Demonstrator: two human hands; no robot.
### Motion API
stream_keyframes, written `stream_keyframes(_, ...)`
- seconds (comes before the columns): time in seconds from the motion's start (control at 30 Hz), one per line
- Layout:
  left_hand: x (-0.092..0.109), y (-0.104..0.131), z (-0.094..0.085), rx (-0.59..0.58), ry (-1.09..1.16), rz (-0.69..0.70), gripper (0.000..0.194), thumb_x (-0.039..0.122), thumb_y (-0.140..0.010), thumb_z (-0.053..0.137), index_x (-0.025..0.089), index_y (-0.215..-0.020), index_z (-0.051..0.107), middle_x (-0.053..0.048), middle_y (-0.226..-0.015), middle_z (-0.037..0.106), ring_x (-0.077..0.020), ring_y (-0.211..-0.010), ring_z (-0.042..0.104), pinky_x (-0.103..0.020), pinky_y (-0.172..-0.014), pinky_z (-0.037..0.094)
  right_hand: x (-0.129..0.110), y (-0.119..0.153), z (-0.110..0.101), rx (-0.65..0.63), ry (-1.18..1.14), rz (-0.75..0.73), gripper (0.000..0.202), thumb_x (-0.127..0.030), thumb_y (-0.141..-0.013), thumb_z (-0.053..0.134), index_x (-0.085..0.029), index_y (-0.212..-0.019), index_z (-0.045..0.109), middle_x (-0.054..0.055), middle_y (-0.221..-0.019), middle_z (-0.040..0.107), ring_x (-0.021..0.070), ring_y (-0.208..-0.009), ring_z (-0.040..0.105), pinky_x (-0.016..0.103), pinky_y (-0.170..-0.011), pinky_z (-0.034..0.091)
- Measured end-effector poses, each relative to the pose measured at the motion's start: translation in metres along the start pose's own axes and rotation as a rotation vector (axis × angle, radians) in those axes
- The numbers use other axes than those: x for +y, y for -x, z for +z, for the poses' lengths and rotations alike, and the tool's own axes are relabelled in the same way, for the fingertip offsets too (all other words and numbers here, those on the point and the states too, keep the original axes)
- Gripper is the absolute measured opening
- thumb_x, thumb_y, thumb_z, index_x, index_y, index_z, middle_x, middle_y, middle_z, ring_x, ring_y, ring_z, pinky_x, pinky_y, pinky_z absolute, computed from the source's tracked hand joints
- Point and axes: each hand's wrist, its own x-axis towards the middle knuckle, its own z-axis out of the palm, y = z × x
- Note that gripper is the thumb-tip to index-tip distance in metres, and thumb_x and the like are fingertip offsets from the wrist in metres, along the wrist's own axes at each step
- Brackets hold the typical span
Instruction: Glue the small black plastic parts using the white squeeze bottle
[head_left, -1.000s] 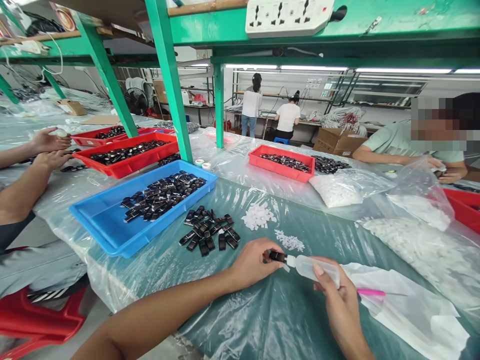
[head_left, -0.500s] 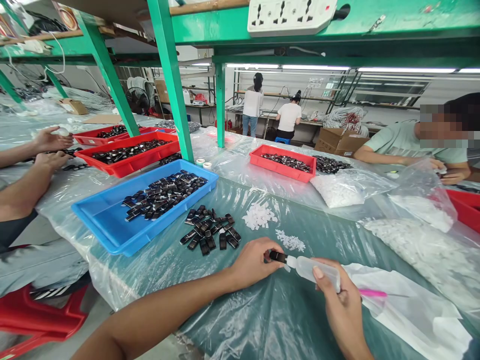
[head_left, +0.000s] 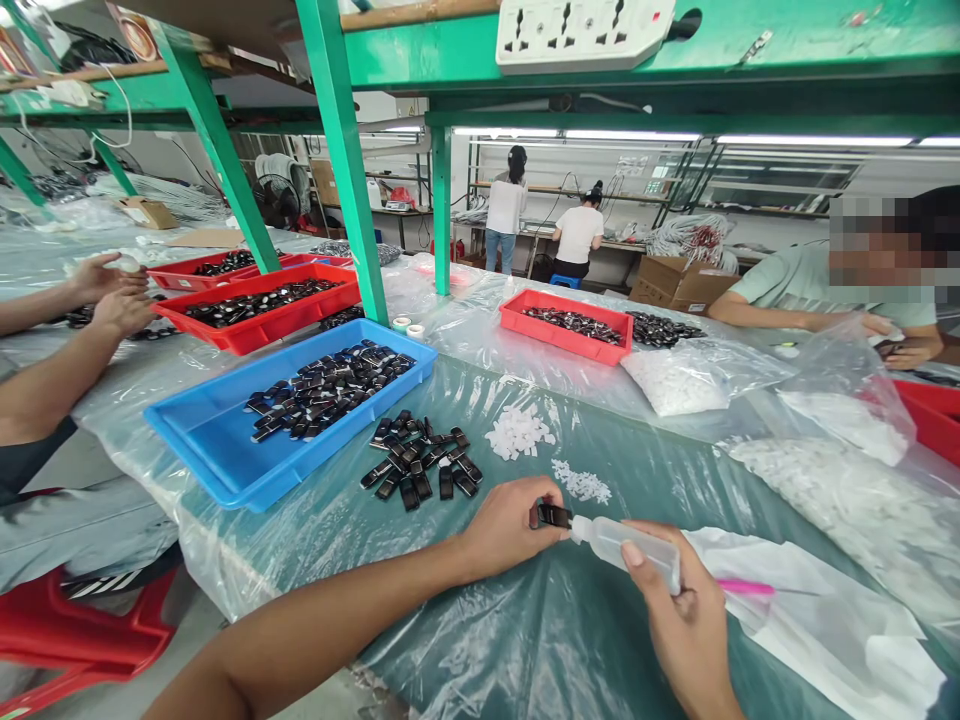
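Note:
Between the fingers of my left hand (head_left: 514, 520) is a small black plastic part (head_left: 553, 515), pinched and partly hidden by the thumb. My right hand (head_left: 679, 600) is closed around a translucent squeeze bottle (head_left: 637, 550), tilted with its nozzle (head_left: 581, 528) at the right end of the black part. Whether the nozzle touches it I cannot tell. Beyond my left hand lies a loose pile of similar black parts (head_left: 420, 460). Two small heaps of white pieces, larger ones (head_left: 519, 432) and finer ones (head_left: 581, 482), sit just past my hands.
A blue tray (head_left: 187, 440) of black parts stands left, with red trays (head_left: 255, 340) behind it. A pink-handled tool (head_left: 742, 587) rests on white sheeting (head_left: 825, 620) at right. Bags of white pieces (head_left: 675, 380) lie farther back. Co-workers' hands (head_left: 124, 305) are at left; another person sits at right.
My left hand has shifted very slightly and turned the black part a little. The bottle's nozzle stays at its end. At left, a co-worker's lower hand has risen toward the other.

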Motion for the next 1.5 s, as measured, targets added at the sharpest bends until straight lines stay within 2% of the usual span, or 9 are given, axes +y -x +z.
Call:
stream_keyframes(0.1, -0.001, 0.000, 0.000, -0.032, 0.026, 0.004, 0.020, 0.032, -0.076, 0.063, 0.021, -0.090, 0.054, 0.003, -0.083, 0.061, -0.0114, -0.067, 0.055, -0.018, -0.055, 0.037, 0.000, 0.000, 0.000, 0.019, 0.001, 0.006, 0.032, -0.048, -0.073, 0.060, -0.021, -0.089, 0.061, 0.005, -0.085, 0.065, 0.0193, -0.076, 0.058, 0.022, -0.050, 0.042)
stream_keyframes(0.27, -0.003, -0.001, 0.001, -0.052, 0.021, 0.054, 0.017, 0.027, -0.082, 0.055, 0.023, -0.098, 0.058, 0.002, -0.091, 0.063, -0.0123, -0.076, 0.057, -0.019, -0.062, 0.040, 0.002, 0.001, 0.000, 0.051, -0.016, 0.002, 0.033, -0.049, -0.072, 0.061, -0.021, -0.090, 0.061, 0.005, -0.088, 0.065, 0.0200, -0.079, 0.059, 0.021, -0.051, 0.043)
stream_keyframes(0.5, -0.002, 0.000, 0.000, -0.074, 0.000, 0.052, 0.018, 0.028, -0.082, 0.055, 0.024, -0.099, 0.060, 0.001, -0.093, 0.064, -0.0127, -0.075, 0.057, -0.018, -0.060, 0.040, 0.002, 0.001, 0.001, 0.054, 0.015, -0.008, 0.034, -0.048, -0.072, 0.061, -0.021, -0.092, 0.061, 0.005, -0.089, 0.065, 0.0201, -0.080, 0.060, 0.021, -0.050, 0.044)
stream_keyframes(0.77, 0.000, 0.001, 0.000, -0.049, -0.035, 0.014, 0.015, 0.028, -0.082, 0.054, 0.022, -0.094, 0.060, 0.000, -0.089, 0.064, -0.0136, -0.072, 0.058, -0.020, -0.061, 0.041, -0.019, 0.008, 0.007, 0.090, 0.007, -0.028, 0.032, -0.047, -0.073, 0.059, -0.020, -0.090, 0.060, 0.006, -0.090, 0.064, 0.0198, -0.080, 0.059, 0.022, -0.055, 0.047)
stream_keyframes(0.93, -0.001, 0.001, 0.001, -0.023, -0.045, 0.005, 0.012, 0.026, -0.081, 0.055, 0.021, -0.091, 0.060, 0.001, -0.086, 0.066, -0.0136, -0.071, 0.059, -0.021, -0.063, 0.042, -0.026, 0.010, 0.008, 0.108, 0.002, -0.019, 0.031, -0.048, -0.073, 0.060, -0.019, -0.086, 0.061, 0.006, -0.084, 0.064, 0.0190, -0.073, 0.059, 0.023, -0.053, 0.047)
stream_keyframes(1.03, -0.001, 0.001, 0.001, -0.026, -0.007, 0.027, 0.014, 0.026, -0.081, 0.055, 0.021, -0.093, 0.060, 0.001, -0.088, 0.066, -0.0138, -0.074, 0.060, -0.021, -0.066, 0.043, -0.026, 0.010, 0.007, 0.118, -0.005, -0.012, 0.032, -0.049, -0.072, 0.060, -0.020, -0.085, 0.061, 0.006, -0.083, 0.063, 0.0183, -0.072, 0.058, 0.022, -0.053, 0.046)
stream_keyframes(1.23, -0.001, 0.001, 0.001, -0.079, 0.126, 0.049, 0.027, 0.025, -0.085, 0.049, 0.023, -0.110, 0.060, -0.002, -0.108, 0.064, -0.0143, -0.086, 0.062, -0.022, -0.074, 0.047, -0.017, 0.005, 0.001, 0.107, 0.007, 0.018, 0.036, -0.050, -0.069, 0.062, -0.020, -0.087, 0.061, 0.005, -0.084, 0.064, 0.0192, -0.074, 0.059, 0.022, -0.053, 0.046)
stream_keyframes(1.33, 0.000, 0.000, 0.001, -0.084, 0.158, 0.058, 0.027, 0.023, -0.086, 0.049, 0.021, -0.108, 0.062, -0.003, -0.106, 0.065, -0.0147, -0.090, 0.061, -0.022, -0.079, 0.047, -0.014, 0.002, 0.000, 0.071, -0.010, 0.030, 0.036, -0.051, -0.068, 0.063, -0.020, -0.087, 0.062, 0.005, -0.084, 0.065, 0.0196, -0.074, 0.059, 0.022, -0.054, 0.046)
stream_keyframes(1.5, 0.000, -0.001, -0.001, -0.058, 0.070, 0.020, 0.023, 0.023, -0.082, 0.054, 0.021, -0.102, 0.064, -0.002, -0.099, 0.066, -0.0154, -0.083, 0.061, -0.023, -0.073, 0.047, -0.019, 0.000, 0.003, 0.063, -0.054, 0.068, 0.034, -0.052, -0.072, 0.057, -0.020, -0.085, 0.062, 0.001, -0.075, 0.063, 0.0169, -0.067, 0.057, 0.023, -0.058, 0.045)
